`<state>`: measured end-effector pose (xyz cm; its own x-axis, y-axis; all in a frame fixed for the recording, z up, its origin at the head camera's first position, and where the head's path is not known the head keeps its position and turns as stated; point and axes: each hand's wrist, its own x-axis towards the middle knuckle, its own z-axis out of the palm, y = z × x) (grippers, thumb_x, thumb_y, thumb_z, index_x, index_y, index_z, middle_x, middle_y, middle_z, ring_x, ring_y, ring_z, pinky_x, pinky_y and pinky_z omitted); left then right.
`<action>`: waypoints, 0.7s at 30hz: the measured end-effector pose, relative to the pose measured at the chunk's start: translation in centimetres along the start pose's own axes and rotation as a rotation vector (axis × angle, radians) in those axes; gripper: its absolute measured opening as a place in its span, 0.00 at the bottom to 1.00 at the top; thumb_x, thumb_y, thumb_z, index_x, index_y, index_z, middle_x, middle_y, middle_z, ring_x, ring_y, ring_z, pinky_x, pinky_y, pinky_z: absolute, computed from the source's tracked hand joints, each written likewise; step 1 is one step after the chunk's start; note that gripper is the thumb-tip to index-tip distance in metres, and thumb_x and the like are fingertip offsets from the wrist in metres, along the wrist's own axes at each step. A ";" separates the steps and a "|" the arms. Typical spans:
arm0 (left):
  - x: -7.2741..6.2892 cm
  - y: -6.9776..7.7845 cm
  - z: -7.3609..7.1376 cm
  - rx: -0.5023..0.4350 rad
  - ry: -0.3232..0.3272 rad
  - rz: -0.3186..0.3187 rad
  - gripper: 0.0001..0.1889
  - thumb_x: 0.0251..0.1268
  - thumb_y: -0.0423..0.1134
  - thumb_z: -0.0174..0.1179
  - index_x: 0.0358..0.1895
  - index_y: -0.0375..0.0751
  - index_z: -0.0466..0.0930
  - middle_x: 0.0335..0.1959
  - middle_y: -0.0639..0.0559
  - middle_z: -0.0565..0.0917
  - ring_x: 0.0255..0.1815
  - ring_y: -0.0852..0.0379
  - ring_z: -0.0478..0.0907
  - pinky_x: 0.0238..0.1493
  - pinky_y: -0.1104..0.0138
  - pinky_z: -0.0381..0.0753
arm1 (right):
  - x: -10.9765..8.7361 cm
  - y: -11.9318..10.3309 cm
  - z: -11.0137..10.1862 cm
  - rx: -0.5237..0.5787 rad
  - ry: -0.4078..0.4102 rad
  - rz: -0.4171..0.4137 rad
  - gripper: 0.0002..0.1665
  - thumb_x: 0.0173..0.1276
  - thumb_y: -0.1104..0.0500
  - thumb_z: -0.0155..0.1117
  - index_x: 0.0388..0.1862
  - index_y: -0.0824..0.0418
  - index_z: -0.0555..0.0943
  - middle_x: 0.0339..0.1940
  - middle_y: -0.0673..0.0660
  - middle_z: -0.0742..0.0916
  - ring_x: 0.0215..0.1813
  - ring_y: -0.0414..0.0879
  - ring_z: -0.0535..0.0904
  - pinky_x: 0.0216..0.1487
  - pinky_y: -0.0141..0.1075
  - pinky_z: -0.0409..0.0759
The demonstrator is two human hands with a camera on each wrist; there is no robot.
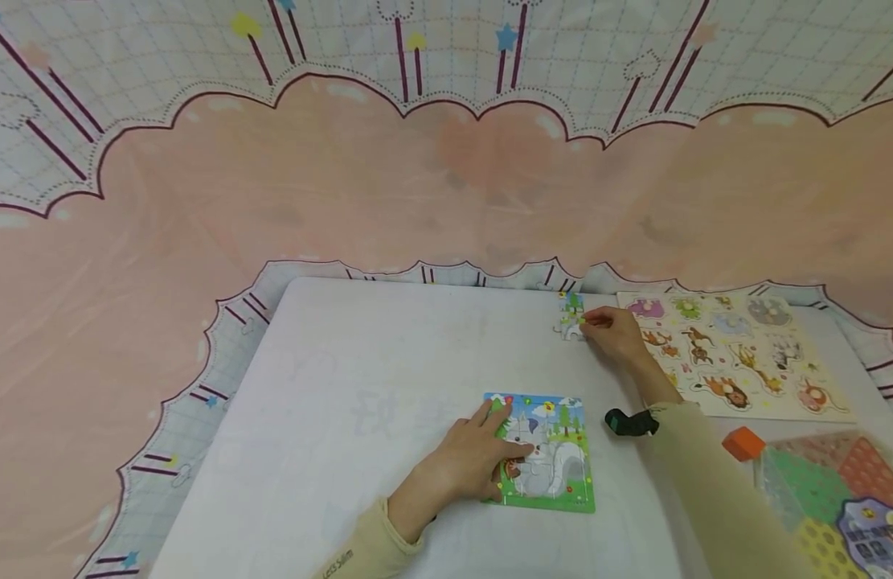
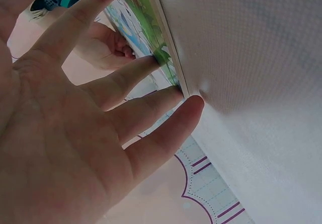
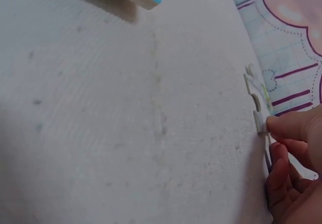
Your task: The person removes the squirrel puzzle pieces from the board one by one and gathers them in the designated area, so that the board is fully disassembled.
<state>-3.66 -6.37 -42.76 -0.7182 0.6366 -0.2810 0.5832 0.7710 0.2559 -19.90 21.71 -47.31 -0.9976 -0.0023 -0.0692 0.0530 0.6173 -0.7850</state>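
Note:
A square jigsaw puzzle [image 1: 550,474] with a grey squirrel picture lies on the white table. My left hand [image 1: 469,454] rests over its left side, fingers spread; in the left wrist view the fingertips [image 2: 151,63] meet the puzzle's edge. Near the table's back edge is a small group of jigsaw pieces [image 1: 572,310] with green trees and a white-grey part. My right hand [image 1: 616,334] is at their right side, thumb and fingers pinching a jigsaw piece [image 3: 260,122] by its edge. The fingers partly hide that piece.
A board of animal pictures [image 1: 728,408] lies at the back right, under the right forearm's far side. Nearer stand an orange block [image 1: 743,444] and a clear-covered colourful package [image 1: 815,482]. A patterned curtain [image 1: 417,185] hangs behind the table.

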 end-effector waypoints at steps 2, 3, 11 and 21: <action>0.0 -0.1 0.0 0.010 0.004 0.005 0.37 0.45 0.51 0.78 0.65 0.70 0.76 0.75 0.46 0.61 0.75 0.39 0.55 0.56 0.54 0.74 | 0.0 -0.1 0.0 -0.004 -0.003 0.009 0.16 0.68 0.63 0.64 0.49 0.74 0.81 0.43 0.68 0.84 0.41 0.52 0.78 0.38 0.31 0.73; 0.1 -0.1 0.0 0.017 0.006 0.009 0.38 0.46 0.52 0.78 0.65 0.70 0.75 0.75 0.45 0.61 0.75 0.39 0.56 0.56 0.53 0.75 | 0.1 -0.2 -0.1 -0.005 -0.004 0.011 0.16 0.68 0.63 0.64 0.49 0.74 0.81 0.43 0.68 0.84 0.41 0.52 0.78 0.39 0.32 0.73; 0.2 -0.2 -0.1 0.041 0.016 0.015 0.38 0.44 0.54 0.78 0.65 0.71 0.75 0.75 0.45 0.62 0.75 0.38 0.57 0.54 0.54 0.76 | 0.2 -0.6 -0.3 -0.012 -0.009 -0.008 0.15 0.68 0.63 0.64 0.48 0.74 0.81 0.42 0.67 0.83 0.40 0.52 0.76 0.38 0.33 0.73; 0.0 -0.1 0.2 0.039 0.014 0.022 0.38 0.44 0.54 0.78 0.65 0.71 0.76 0.75 0.45 0.62 0.75 0.38 0.57 0.54 0.54 0.76 | -0.2 -0.2 -0.3 0.009 -0.026 0.017 0.16 0.69 0.62 0.64 0.50 0.74 0.81 0.45 0.68 0.84 0.43 0.53 0.77 0.40 0.32 0.73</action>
<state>-3.63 -6.45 -43.01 -0.7104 0.6531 -0.2623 0.6128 0.7573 0.2258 -19.72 21.81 -46.91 -0.9951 -0.0122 -0.0980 0.0703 0.6102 -0.7891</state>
